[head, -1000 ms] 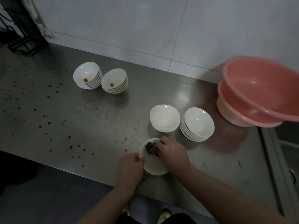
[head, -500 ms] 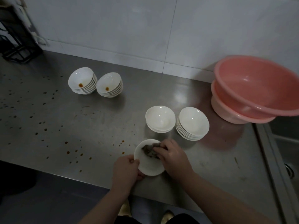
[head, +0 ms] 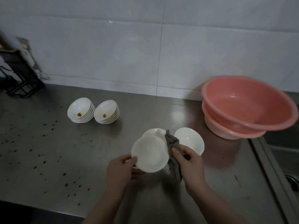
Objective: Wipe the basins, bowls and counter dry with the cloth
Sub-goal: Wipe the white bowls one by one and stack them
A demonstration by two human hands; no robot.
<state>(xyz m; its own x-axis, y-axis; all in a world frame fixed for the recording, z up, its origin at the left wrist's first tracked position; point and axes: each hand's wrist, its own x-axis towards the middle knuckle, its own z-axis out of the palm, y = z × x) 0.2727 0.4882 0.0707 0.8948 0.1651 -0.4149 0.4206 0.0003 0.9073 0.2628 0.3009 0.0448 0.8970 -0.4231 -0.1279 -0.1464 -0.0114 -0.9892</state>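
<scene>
My left hand [head: 120, 168] grips a white bowl [head: 149, 154] by its near-left rim and holds it lifted over the steel counter [head: 48, 159]. My right hand [head: 190, 164] holds a grey cloth [head: 173, 157] against the bowl's right edge. Behind the lifted bowl stand two stacks of white bowls, one [head: 154, 132] partly hidden and one [head: 190, 139] to the right. Two pink basins [head: 246, 104], nested, sit at the right by the wall.
Two more bowl stacks [head: 80, 110] [head: 106, 112] with brown sauce spots stand at the back left. Brown droplets [head: 42, 152] speckle the counter's left half. A black rack [head: 19, 73] stands at the far left. A sink [head: 284, 159] lies at the right edge.
The bowl has been lifted off the counter and raised toward the stacks. The cloth has come out of the bowl's inside and now sits at its right rim.
</scene>
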